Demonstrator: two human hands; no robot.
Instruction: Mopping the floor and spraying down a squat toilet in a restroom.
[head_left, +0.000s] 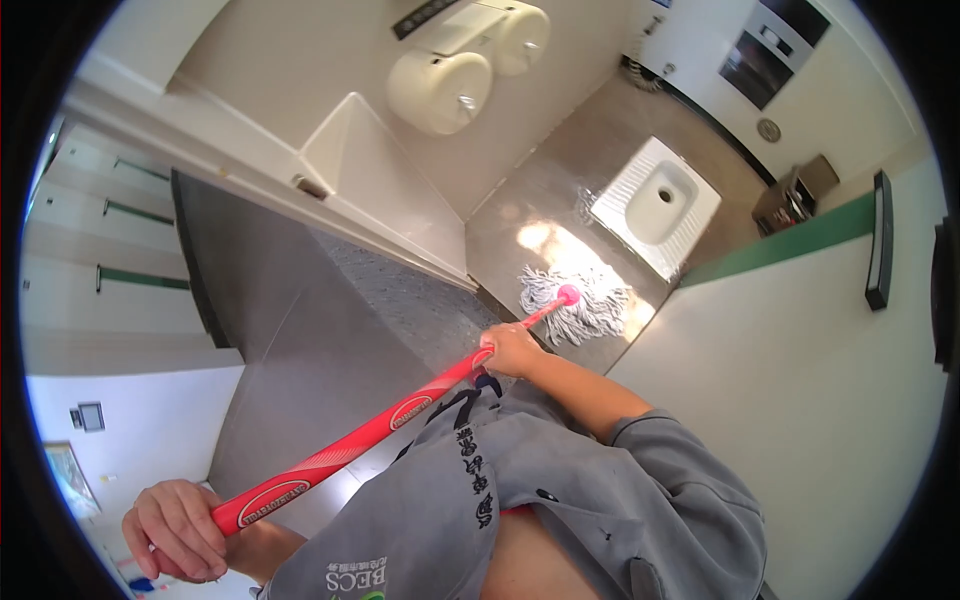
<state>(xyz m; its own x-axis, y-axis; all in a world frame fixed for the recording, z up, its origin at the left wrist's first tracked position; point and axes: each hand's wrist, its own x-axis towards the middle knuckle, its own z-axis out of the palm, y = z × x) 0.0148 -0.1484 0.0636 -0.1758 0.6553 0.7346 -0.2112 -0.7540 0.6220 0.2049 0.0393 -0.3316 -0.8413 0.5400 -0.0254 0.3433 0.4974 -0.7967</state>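
A string mop with a red handle (360, 427) slants across the view. My left hand (176, 529) is closed around its upper end at the lower left. Further down the shaft, my right hand (514, 350) grips it near the middle of the picture. The grey-white mop head (589, 319), with a pink-red socket, lies spread on the stall floor, partly in a bright patch of sunlight. Just beyond the strands sits a white squat toilet (664, 206) set into the floor.
Two cream toilet-roll dispensers (442, 94) hang on the stall wall. A brown waste bin (791, 199) stands right of the toilet. A white and green door (757, 322) is swung open on the right. A thin partition edge (375, 240) separates the stall from the grey corridor floor (300, 337).
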